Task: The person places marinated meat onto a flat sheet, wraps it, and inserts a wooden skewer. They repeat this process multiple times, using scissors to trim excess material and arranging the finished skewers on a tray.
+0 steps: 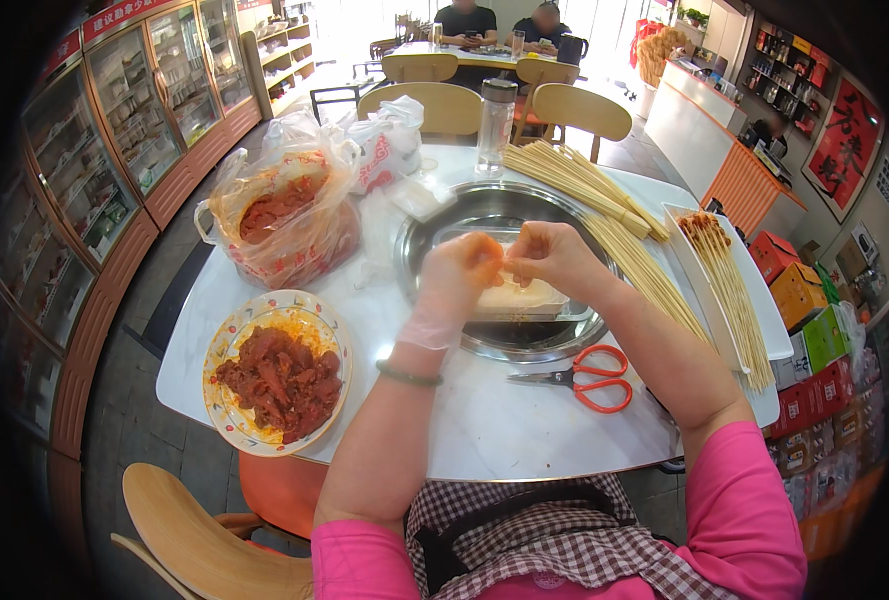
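My left hand (459,266), in a clear plastic glove stained orange at the fingers, meets my bare right hand (553,253) fingertip to fingertip. The fingers of both are pinched together. Something thin and translucent seems to show between them, too small to name. Below them a clear plastic container (568,309) with pale contents stands in the round steel hot-pot basin (523,349) of the table, partly hidden by my hands. Scissors with red handles (602,379) lie nearer me, blades pointing left. At left is a patterned plate (215,409) of red marinated meat strips (279,382).
An open plastic bag (287,259) of red meat stands back left, with a white bag (388,142) behind. Bundles of bamboo skewers (579,187) lie right of the basin. A white tray (703,300) holds meat-tipped skewers (737,300). A glass bottle (495,131) stands behind.
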`<state>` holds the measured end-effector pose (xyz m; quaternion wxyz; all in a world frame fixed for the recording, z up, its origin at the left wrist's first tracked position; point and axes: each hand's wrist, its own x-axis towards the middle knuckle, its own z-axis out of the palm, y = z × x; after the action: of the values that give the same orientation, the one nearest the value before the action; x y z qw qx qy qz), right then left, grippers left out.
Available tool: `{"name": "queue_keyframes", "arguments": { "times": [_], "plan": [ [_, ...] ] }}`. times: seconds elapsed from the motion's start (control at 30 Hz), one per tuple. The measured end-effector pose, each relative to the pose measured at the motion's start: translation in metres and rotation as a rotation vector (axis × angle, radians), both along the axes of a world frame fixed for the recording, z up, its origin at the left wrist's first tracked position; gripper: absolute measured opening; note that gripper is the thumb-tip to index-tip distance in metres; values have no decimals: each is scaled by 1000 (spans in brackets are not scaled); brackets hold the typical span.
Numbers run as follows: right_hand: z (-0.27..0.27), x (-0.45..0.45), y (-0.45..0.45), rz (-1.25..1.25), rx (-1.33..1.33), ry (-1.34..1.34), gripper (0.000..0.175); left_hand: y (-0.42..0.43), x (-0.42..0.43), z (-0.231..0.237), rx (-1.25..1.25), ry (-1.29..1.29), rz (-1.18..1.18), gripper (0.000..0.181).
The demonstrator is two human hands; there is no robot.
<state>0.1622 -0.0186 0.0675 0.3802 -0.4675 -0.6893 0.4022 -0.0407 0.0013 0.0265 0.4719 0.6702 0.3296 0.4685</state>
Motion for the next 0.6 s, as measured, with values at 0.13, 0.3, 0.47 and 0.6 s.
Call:
{"name": "queue_keyframes", "arguments": {
  "times": [0.13, 0.3, 0.47, 0.6],
  "plan": [
    [1, 0, 1, 27, -30, 21, 17, 2, -2, -1, 5, -1, -21, 4],
    [3, 5, -1, 99, -109, 102, 23, 2, -6, 6, -44, -71, -47, 4],
    [-2, 13, -2, 131, -109, 203, 28, 4, -12, 6, -104, -227, -93, 7],
    [-7, 15, 0, 125, -132, 201, 25, 6, -16, 8, -170, -313, -66, 10]
  ]
}}
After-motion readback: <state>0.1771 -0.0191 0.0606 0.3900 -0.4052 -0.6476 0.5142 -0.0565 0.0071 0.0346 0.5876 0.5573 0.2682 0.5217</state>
